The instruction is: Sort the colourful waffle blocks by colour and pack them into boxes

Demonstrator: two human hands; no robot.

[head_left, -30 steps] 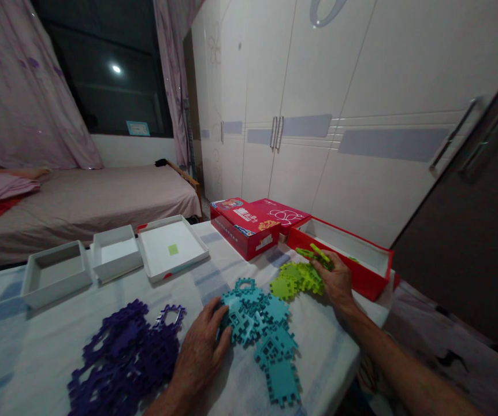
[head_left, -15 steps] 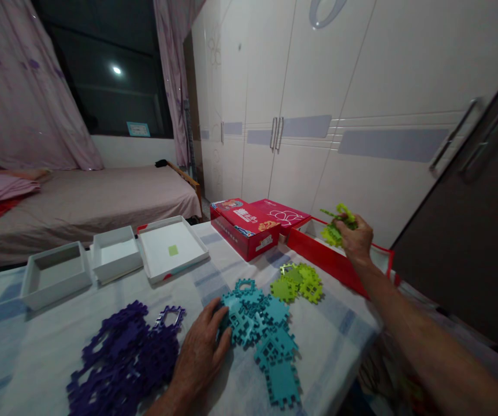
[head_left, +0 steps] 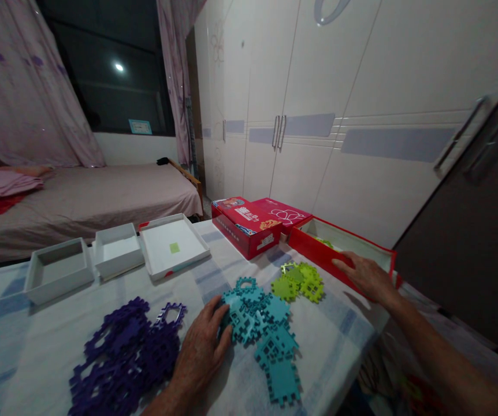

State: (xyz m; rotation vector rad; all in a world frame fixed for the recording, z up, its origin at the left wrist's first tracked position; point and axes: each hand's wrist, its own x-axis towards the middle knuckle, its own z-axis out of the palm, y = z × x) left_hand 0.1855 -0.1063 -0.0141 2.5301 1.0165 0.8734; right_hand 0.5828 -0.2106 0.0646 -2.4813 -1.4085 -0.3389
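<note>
My left hand (head_left: 203, 341) rests on the cloth with its fingers apart, the fingertips against the left edge of a pile of teal notched plastic tiles (head_left: 283, 381). To its left lies a heap of dark purple tiles (head_left: 123, 358). My right hand (head_left: 364, 276) is open and holds nothing that I can see. It hangs over the near wall of an open red box (head_left: 318, 254) with a white inside. Some yellow-green tiles (head_left: 324, 242) show within that box, partly hidden by its wall. A small pile of yellow-green tiles (head_left: 298, 282) lies on the cloth in front of it.
Two white trays (head_left: 60, 271) and a shallow white lid (head_left: 177, 248) stand along the table's back left. A closed red printed box (head_left: 246, 228) sits at the back middle, beside another red lid or box (head_left: 283, 214). The table's right edge is near my right forearm.
My right hand has let go of the yellow-green tiles into the red box and moved down and slightly right. My left hand has stayed at the teal pile.
</note>
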